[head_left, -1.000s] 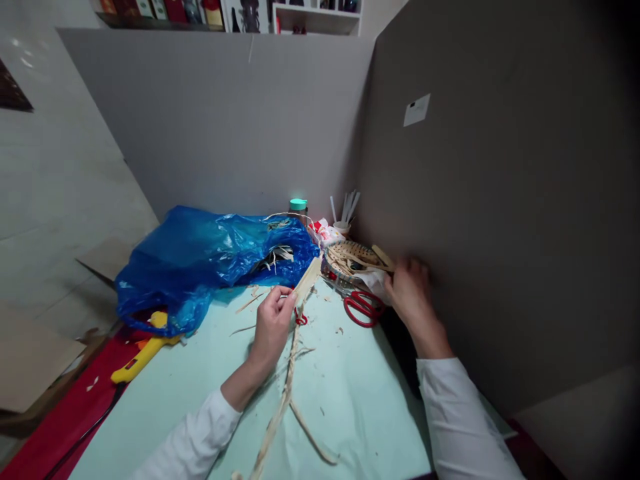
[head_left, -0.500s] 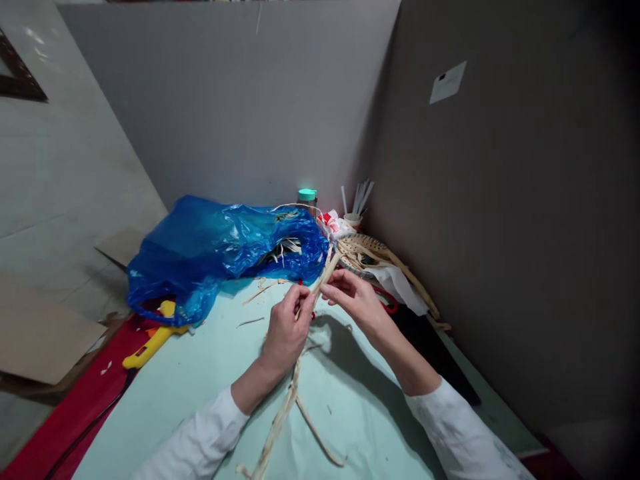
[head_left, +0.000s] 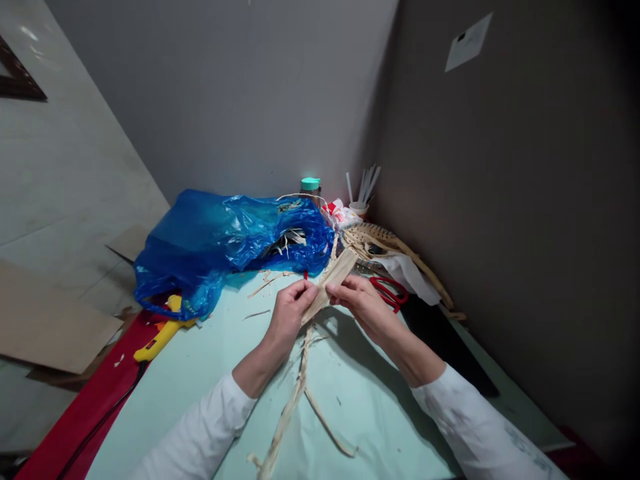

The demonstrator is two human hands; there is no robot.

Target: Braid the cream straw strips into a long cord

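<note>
Between my two hands a flat, pale strip of dried plant fibre [head_left: 336, 273] is spread wide. My left hand [head_left: 289, 310] pinches its left edge with thumb and fingers, and my right hand [head_left: 361, 303] pinches the right edge. Below them a braided fibre cord [head_left: 303, 363] runs over the pale green table cover toward me, loosening into strands with a side strand branching off to the right. The cord's upper part is partly hidden behind the strip. Red-handled scissors [head_left: 391, 293] lie just right of my right hand.
A blue plastic bag [head_left: 200, 233] with fibre inside lies at the back left. Near it are a yellow glue gun [head_left: 163, 339] with a black cable and a green-lidded bottle [head_left: 311, 187]. A woven basket [head_left: 373, 235] with fibre strips, a cup of white sticks [head_left: 359, 207] and a black flat object [head_left: 445, 340] stand right.
The strip, narrow and folded before, is now opened out flat between my hands. My right hand has shifted slightly, and the scissors show more fully. The view has tilted a little.
</note>
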